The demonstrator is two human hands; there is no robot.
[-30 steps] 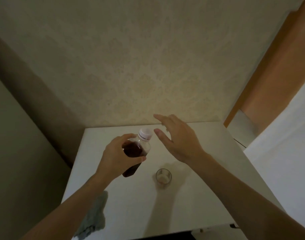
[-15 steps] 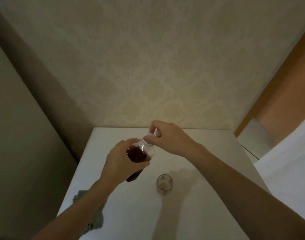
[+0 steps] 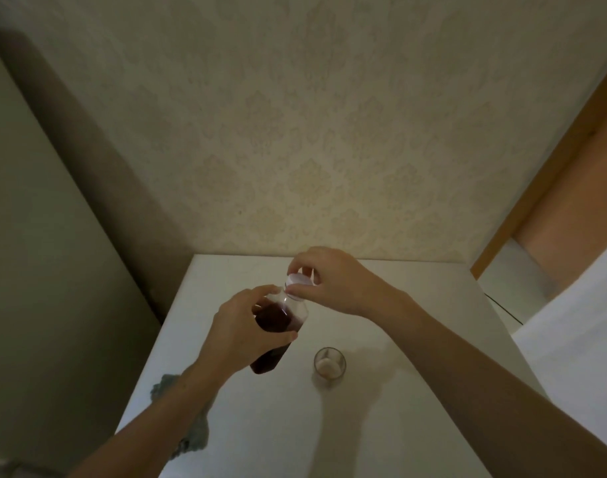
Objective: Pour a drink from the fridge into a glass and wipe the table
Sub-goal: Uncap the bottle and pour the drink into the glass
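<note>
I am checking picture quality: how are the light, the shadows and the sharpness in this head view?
Head view: dim, warm light; the right hand and its arm cast a soft shadow on the table beside the glass; wide-angle bending at the edges; the cloth looks blurred.

1. L hand [image 3: 241, 334] wrapped round body of clear bottle [image 3: 277, 326], dark red-brown liquid inside; bottle tilted, neck twd upper right, base at or just above table, can't tell which.
2. R hand [image 3: 333, 281] on white cap [image 3: 299, 281], fingertips pinching it from above/sides. Cap sits on bottle neck.
3. Small clear glass [image 3: 329, 363] upright on white table [image 3: 415, 391], just right of bottle base, not touching. Looks empty.
4. Grey-green cloth [image 3: 195, 432] crumpled near table's left edge, partly hidden under L forearm.
5. Bkgd: patterned beige wallpaper [image 3: 312, 150] behind table; orange-brown door frame [image 3: 550, 181] far right.
</note>
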